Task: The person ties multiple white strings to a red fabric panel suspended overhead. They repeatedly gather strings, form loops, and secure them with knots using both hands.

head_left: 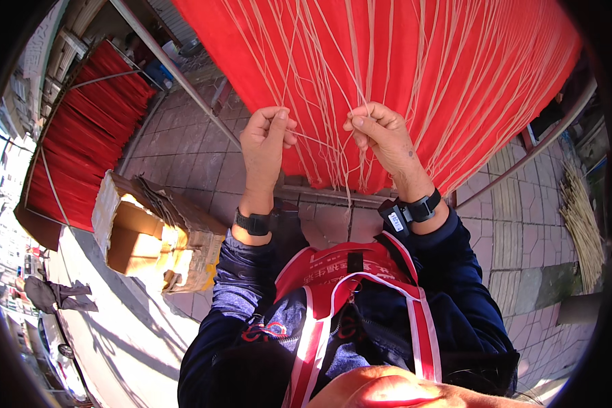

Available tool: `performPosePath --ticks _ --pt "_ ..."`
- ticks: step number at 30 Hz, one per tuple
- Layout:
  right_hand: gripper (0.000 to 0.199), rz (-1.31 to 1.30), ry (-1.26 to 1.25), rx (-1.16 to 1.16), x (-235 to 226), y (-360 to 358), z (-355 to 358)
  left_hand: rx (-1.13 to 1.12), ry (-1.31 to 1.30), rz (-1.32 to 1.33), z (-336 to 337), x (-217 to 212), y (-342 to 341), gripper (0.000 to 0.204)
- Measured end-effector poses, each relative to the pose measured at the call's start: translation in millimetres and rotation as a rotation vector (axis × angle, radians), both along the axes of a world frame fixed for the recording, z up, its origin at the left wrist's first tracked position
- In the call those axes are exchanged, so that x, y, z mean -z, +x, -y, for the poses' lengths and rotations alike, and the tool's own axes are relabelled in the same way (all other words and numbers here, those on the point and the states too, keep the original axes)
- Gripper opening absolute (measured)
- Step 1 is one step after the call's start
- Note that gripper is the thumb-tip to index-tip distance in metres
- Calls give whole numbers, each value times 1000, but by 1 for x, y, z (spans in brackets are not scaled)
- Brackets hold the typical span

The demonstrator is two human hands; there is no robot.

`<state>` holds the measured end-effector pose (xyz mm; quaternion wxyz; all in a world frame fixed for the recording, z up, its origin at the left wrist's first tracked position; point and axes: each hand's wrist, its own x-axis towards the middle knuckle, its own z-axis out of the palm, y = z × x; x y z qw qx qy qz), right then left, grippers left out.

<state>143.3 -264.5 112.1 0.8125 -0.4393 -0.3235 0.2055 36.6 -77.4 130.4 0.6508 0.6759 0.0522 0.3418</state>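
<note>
A broad red cloth [217, 27] spreads out in front of me, with many thin cream strings [449, 81] fanning across it and dangling loose at its lower edge. Raised before the cloth's near left part, my left hand [262, 143] is closed, thumb and forefinger pinching a string. A short way to its right, my right hand [386, 136] is likewise closed in a pinch on a string. One thin strand [314, 139] runs across between the two hands, among the hanging ends. Exactly how the strands cross or join is too fine to make out.
Metal poles [173, 66] flank the cloth on both sides. An open cardboard box [192, 248] stands on the paving at left, below a second red cloth on a frame [105, 102]. A bundle of thin sticks [583, 231] lies at far right. A person [53, 294] is on the street at left.
</note>
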Motion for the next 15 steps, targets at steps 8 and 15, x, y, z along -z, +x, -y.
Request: performPosePath --ticks 8,15 --pt "8 35 278 -184 0 14 23 -30 -100 33 -25 7 16 16" --pt "12 51 320 -284 9 20 26 -139 37 52 -34 17 23 13"
